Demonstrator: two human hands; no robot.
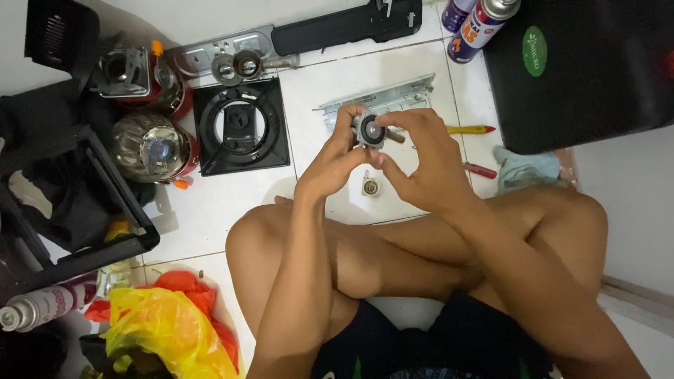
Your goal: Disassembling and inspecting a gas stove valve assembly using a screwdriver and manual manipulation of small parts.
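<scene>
Large black case [597,77] at far right on the white tiled floor [210,210], black square stove pan support [242,126] at left, left hand [333,165] and right hand [425,165] above centre, both pinching a small round grey metal valve part [371,131] between fingertips.

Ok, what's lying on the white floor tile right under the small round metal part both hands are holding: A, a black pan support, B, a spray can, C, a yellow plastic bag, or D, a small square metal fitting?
D: a small square metal fitting lies on the tile just below the round metal part held between the left hand and right hand.
</scene>
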